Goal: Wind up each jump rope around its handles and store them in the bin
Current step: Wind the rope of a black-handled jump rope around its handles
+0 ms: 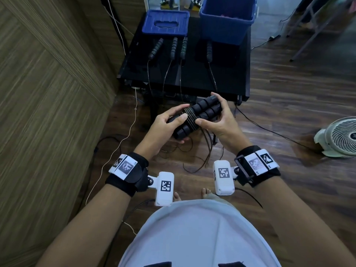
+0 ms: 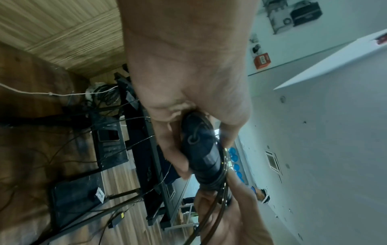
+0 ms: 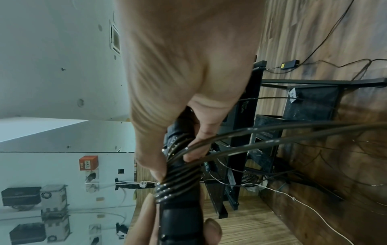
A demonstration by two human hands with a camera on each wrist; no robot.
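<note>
**A:** Head view. What do you hold, and where?

**B:** You hold the pair of handles (image 1: 194,117) side by side in front of your waist, clear of the tabletop (image 1: 192,78). Your left hand (image 1: 165,128) curls its fingers round the near end; your right hand (image 1: 217,120) wraps the far end, thumb pressing the wound cord (image 1: 190,117). The long axis runs from near-left to far-right, the far end pointing toward the bin (image 1: 227,18).

**A:** How should it handle?

**B:** Likely light. The ribbed handles look grippy; the cord looks thin, slick and springy, so the coils may loosen unless you keep a thumb on them. Loose loops hang to the floor. Four more handles (image 1: 174,48) lie on the tabletop, cords trailing off its near edge.

**A:** Left wrist view?

**B:** Your left fingers (image 2: 167,145) close round the handle end, which points away from the palm; the cord enters its cap.

**A:** Right wrist view?

**B:** Your right fingers (image 3: 199,137) pinch the free strands against the coils; the handles run lengthwise away from the camera.
</note>
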